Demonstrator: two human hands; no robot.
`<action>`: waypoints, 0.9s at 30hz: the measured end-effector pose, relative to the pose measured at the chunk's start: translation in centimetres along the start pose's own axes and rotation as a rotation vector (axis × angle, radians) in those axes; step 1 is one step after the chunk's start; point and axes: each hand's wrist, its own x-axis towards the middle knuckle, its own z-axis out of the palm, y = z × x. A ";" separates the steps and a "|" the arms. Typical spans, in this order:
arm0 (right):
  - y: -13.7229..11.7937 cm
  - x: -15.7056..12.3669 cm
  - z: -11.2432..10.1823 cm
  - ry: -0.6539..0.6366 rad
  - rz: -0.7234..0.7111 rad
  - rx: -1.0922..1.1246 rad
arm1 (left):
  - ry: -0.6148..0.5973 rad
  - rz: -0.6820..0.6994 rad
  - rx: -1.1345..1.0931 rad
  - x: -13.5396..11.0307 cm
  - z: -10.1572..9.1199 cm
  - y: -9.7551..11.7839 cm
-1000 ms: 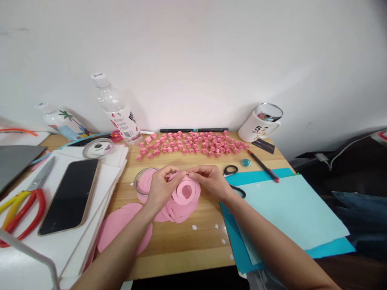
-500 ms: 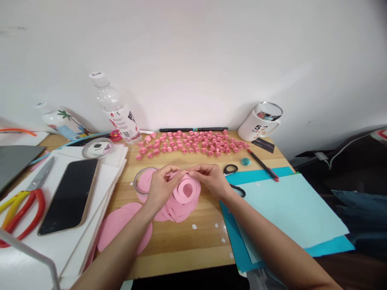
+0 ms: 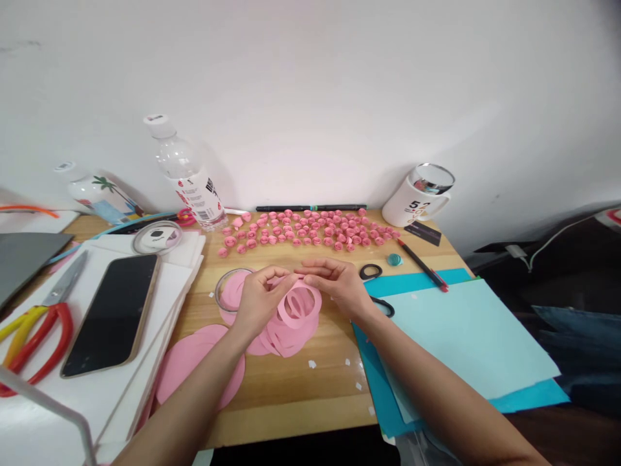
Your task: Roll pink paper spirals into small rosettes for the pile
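Both my hands meet over the table's middle, at a pink paper spiral whose loop hangs below the fingertips. My left hand pinches the strip between thumb and fingers. Close beside it, my right hand has its thumb against the strip's top edge, fingers stretched over it. Exactly how the strip sits in the fingertips is hidden. Beneath lies a heap of cut pink paper. A tape roll rests on pink paper left of my left hand. Pink paper circles lie partly under my left forearm.
Several rolled pink paper flowers spread along the back. Left are a phone, red-yellow scissors and a bottle. Right are black-handled scissors, light blue paper, a pen and a mug.
The inner coils of the pink spiral no longer show in the loop, which now looks like a wider open ring. My right fingers have lifted and straightened slightly; my left hand stays put.
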 end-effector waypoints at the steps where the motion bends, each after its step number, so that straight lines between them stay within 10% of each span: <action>1: -0.1 0.0 0.0 0.008 0.009 0.003 | -0.001 -0.004 0.008 0.0 0.0 0.0; 27: -0.2 0.0 0.2 0.076 -0.004 -0.002 | -0.022 -0.028 -0.017 -0.1 0.1 0.1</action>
